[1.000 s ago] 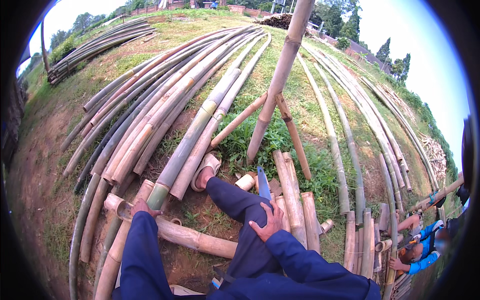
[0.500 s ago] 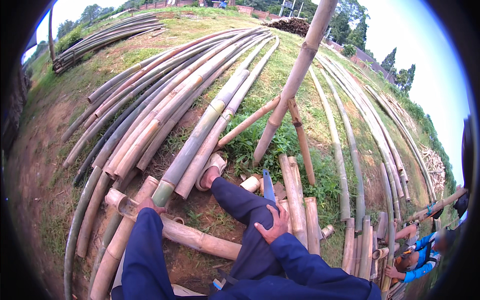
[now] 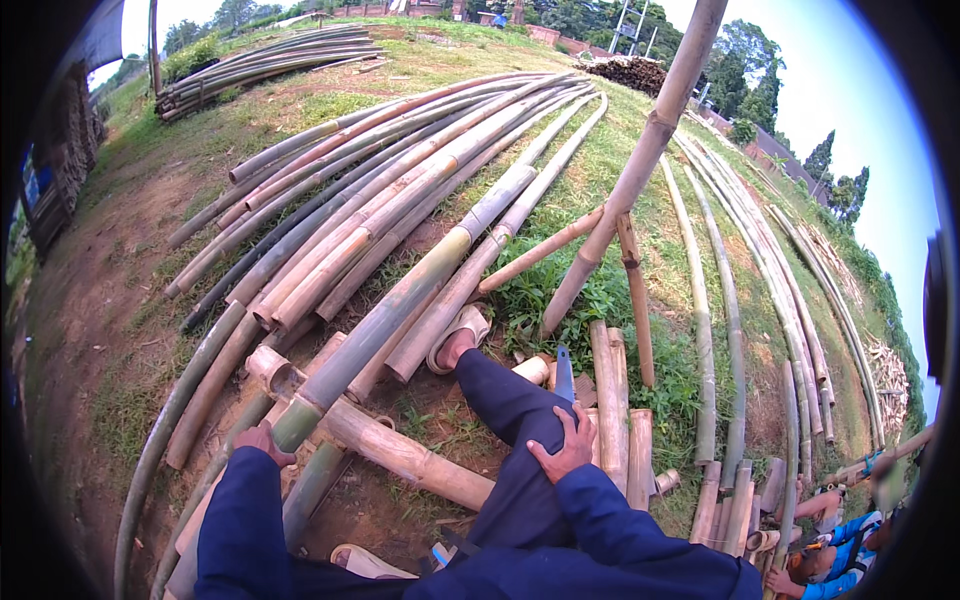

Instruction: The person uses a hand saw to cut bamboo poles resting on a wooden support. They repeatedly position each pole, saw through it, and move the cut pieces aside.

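Observation:
My left hand (image 3: 265,443) grips the near end of a thick greenish bamboo pole (image 3: 345,370), which slants away toward the far right. This pole crosses over a short notched bamboo log (image 3: 410,455) lying sideways in front of me. My right hand (image 3: 565,445) rests on my bent knee with its fingers spread, holding nothing. Just beyond that knee a saw blade (image 3: 564,376) sticks up; its handle is hidden. My sandalled foot (image 3: 460,340) is beside another bamboo pole (image 3: 437,328).
Many long bamboo poles (image 3: 400,185) fan out at left. An upright bamboo post (image 3: 625,185) with slanting props stands ahead. Short cut pieces (image 3: 612,400) lie right of my knee. At lower right a person in blue (image 3: 850,555) handles bamboo.
The greenish pole has been pulled toward me with my left hand on its end, and now reaches across the notched log. The view has shifted left. My right hand stays on the knee.

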A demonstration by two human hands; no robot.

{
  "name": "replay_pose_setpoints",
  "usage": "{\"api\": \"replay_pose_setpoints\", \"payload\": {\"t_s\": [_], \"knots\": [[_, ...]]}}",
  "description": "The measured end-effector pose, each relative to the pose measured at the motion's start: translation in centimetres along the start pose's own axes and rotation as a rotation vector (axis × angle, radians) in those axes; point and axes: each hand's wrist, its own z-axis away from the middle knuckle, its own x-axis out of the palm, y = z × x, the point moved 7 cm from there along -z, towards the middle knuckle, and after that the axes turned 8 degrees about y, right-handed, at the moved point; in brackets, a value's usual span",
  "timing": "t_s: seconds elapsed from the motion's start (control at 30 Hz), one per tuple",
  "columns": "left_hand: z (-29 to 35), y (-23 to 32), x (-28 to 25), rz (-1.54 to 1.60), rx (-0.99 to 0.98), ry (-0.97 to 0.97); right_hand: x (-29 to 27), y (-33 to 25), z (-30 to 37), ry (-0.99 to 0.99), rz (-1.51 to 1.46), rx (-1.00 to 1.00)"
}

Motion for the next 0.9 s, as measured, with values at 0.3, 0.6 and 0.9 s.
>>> {"api": "replay_pose_setpoints", "payload": {"t_s": [0.3,0.6,0.9], "knots": [[14.2,-24.0,7.4,-0.138,-0.230,-0.142,0.1,1.2,0.6,0.000,-0.004,-0.005],[22.5,-35.0,27.2,-0.004,-0.447,-0.267,-0.2,1.1,0.4,-0.002,0.064,-0.017],[22.5,-32.9,28.1,0.061,-0.494,-0.096,-0.5,1.5,0.1,0.033,0.125,-0.091]]}}
